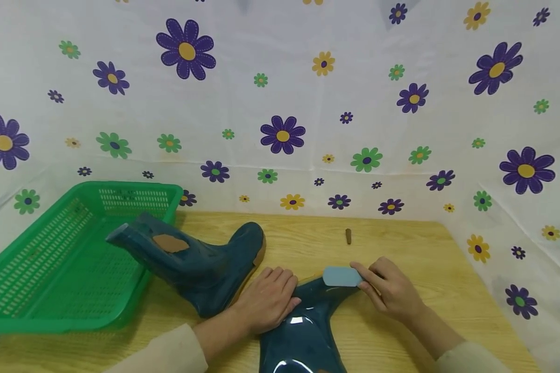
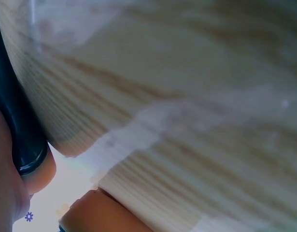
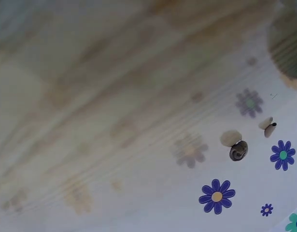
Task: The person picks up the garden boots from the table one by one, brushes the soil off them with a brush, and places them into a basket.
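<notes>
A shiny dark teal rubber boot [image 1: 303,331] lies at the front middle of the table in the head view, its shaft running off the bottom edge. My left hand [image 1: 268,300] grips it around the ankle, thumb on top. The boot's dark edge [image 2: 27,125] shows at the left of the left wrist view. With thumb and fingers, my right hand [image 1: 392,290] pinches one end of a light blue, flat, rounded block [image 1: 342,276]. That block lies against the boot's foot; its underside is hidden.
A second teal boot [image 1: 205,264] with brown patches lies on its side at left, its shaft overlapping the rim of a green plastic basket [image 1: 74,324]. A small brown stick-like piece [image 1: 348,236] is near the back of the wooden table [image 1: 401,243]. Flowered cloth [image 1: 298,93] hangs behind.
</notes>
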`<control>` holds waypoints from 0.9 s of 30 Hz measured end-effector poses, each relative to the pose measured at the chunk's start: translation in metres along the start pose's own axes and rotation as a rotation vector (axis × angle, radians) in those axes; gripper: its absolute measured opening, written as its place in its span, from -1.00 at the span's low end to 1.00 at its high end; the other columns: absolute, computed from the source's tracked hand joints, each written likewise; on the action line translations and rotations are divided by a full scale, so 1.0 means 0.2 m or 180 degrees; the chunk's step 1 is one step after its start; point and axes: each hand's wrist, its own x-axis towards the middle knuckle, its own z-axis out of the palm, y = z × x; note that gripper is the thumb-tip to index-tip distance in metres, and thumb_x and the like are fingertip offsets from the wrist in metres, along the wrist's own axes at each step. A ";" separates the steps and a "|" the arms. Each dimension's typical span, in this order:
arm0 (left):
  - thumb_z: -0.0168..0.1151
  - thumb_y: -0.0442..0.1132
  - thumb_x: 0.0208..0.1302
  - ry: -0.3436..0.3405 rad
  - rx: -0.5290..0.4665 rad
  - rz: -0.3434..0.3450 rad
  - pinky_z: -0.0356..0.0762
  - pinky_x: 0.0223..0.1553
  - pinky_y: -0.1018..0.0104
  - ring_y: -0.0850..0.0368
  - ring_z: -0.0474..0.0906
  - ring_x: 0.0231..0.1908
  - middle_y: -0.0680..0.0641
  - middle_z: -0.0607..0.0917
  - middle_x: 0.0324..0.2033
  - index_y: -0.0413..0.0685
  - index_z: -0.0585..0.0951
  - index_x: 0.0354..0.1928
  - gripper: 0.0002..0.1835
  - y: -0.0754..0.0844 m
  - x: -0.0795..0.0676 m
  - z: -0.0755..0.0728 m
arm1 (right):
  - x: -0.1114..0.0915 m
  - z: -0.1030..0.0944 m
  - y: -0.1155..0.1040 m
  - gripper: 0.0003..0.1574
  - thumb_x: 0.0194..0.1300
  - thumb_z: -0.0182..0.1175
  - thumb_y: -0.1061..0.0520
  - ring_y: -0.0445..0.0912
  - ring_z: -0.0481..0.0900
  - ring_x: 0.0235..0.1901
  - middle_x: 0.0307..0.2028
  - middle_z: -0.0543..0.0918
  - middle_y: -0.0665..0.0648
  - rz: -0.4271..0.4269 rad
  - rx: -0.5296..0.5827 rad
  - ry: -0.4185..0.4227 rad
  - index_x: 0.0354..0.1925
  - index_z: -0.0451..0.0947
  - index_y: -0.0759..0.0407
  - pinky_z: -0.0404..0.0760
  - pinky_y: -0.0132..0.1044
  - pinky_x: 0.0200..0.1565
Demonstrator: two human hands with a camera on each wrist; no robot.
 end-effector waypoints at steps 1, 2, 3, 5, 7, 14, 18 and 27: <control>-0.23 0.08 0.58 0.0003 -0.0006 -0.0002 0.37 -0.05 0.22 0.10 0.40 -0.12 0.04 0.51 -0.10 0.00 0.45 0.03 -0.63 0.00 0.00 0.00 | 0.01 0.01 0.00 -0.44 0.59 -0.09 -0.06 -0.19 0.20 -0.44 -0.47 0.38 0.01 0.0004 0.0001 -0.0012 0.04 0.67 0.32 0.22 -0.39 -0.36; -0.23 0.08 0.58 0.0002 -0.0003 -0.0005 0.36 -0.05 0.22 0.11 0.40 -0.13 0.04 0.51 -0.11 0.00 0.45 0.03 -0.63 0.00 0.00 0.00 | 0.01 0.01 -0.01 -0.44 0.59 -0.09 -0.06 -0.19 0.21 -0.44 -0.47 0.38 0.01 0.0012 -0.0002 -0.0025 0.04 0.67 0.31 0.22 -0.40 -0.35; -0.22 0.08 0.58 0.0007 0.0003 -0.0001 0.36 -0.06 0.22 0.11 0.39 -0.13 0.04 0.51 -0.11 0.00 0.45 0.03 -0.63 0.00 0.00 0.00 | 0.02 0.02 -0.01 -0.44 0.59 -0.09 -0.07 -0.19 0.21 -0.44 -0.47 0.38 0.01 0.0020 0.0000 -0.0037 0.04 0.67 0.30 0.22 -0.41 -0.35; -0.22 0.07 0.58 0.0015 0.0020 0.0002 0.36 -0.06 0.23 0.10 0.39 -0.13 0.04 0.51 -0.11 0.00 0.45 0.03 -0.63 0.00 -0.01 0.00 | 0.03 0.04 -0.02 -0.45 0.59 -0.09 -0.06 -0.19 0.22 -0.44 -0.47 0.38 0.01 0.0012 0.0004 -0.0026 0.03 0.68 0.29 0.22 -0.40 -0.36; -0.23 0.08 0.58 -0.0006 0.0018 0.0004 0.36 -0.05 0.22 0.10 0.40 -0.12 0.04 0.51 -0.10 0.00 0.45 0.04 -0.63 0.00 -0.01 0.01 | 0.05 0.05 -0.04 -0.45 0.59 -0.09 -0.06 -0.18 0.22 -0.45 -0.47 0.38 0.01 -0.0024 -0.0001 -0.0020 0.02 0.68 0.28 0.23 -0.40 -0.36; -0.23 0.10 0.58 -0.0045 0.0036 -0.0020 0.37 -0.04 0.22 0.10 0.40 -0.11 0.03 0.52 -0.08 0.00 0.45 0.08 -0.60 0.00 -0.01 0.00 | 0.13 0.11 -0.09 -0.46 0.59 -0.10 -0.08 -0.16 0.24 -0.47 -0.48 0.39 0.01 -0.0099 -0.0055 -0.0025 0.07 0.66 0.25 0.26 -0.36 -0.36; -0.16 0.10 0.56 0.0028 0.0128 -0.0017 0.38 -0.05 0.22 0.10 0.41 -0.11 0.03 0.53 -0.08 -0.03 0.47 0.09 -0.60 0.00 -0.01 0.00 | 0.17 0.12 -0.10 -0.46 0.60 -0.11 -0.09 -0.16 0.26 -0.49 -0.47 0.41 0.02 -0.0188 -0.0133 -0.0077 0.09 0.65 0.22 0.30 -0.34 -0.39; -0.25 0.08 0.59 -0.0044 0.0021 -0.0019 0.37 -0.03 0.22 0.10 0.40 -0.10 0.04 0.51 -0.09 0.01 0.45 0.04 -0.63 0.00 -0.01 -0.01 | 0.02 -0.04 -0.02 -0.42 0.60 -0.12 -0.09 -0.18 0.22 -0.49 -0.50 0.39 0.01 -0.0065 -0.0367 -0.0109 0.03 0.67 0.29 0.24 -0.36 -0.40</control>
